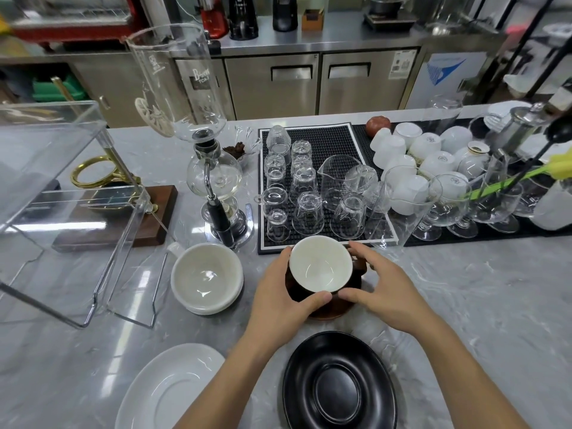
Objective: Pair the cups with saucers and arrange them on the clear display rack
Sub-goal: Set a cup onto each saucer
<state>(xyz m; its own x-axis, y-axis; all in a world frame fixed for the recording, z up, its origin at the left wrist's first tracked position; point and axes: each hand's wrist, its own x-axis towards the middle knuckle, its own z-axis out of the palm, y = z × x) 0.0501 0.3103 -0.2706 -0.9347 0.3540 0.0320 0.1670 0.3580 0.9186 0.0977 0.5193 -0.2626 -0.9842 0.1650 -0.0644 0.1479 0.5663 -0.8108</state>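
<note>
A grey marble-patterned counter (464, 292) ran across a café workspace, backed by stainless-steel cabinets (309, 85) and crowded with upturned glasses on a black bar mat (328, 140), a siphon coffee maker (213, 181) and stacked white cups. At centre, a brown cup (320, 267) with a white interior sat on a brown saucer (334, 308), cradled between both hands: the left hand (278, 292) curled round its left side, thumb at the near rim, while the right hand (383, 289) cupped the right side, fingers spread. A white cup (205, 277) stood just left; the clear display rack (71, 193) sat farther left. A white saucer (167, 388) and black saucer (339, 385) lay nearest the camera.
</note>
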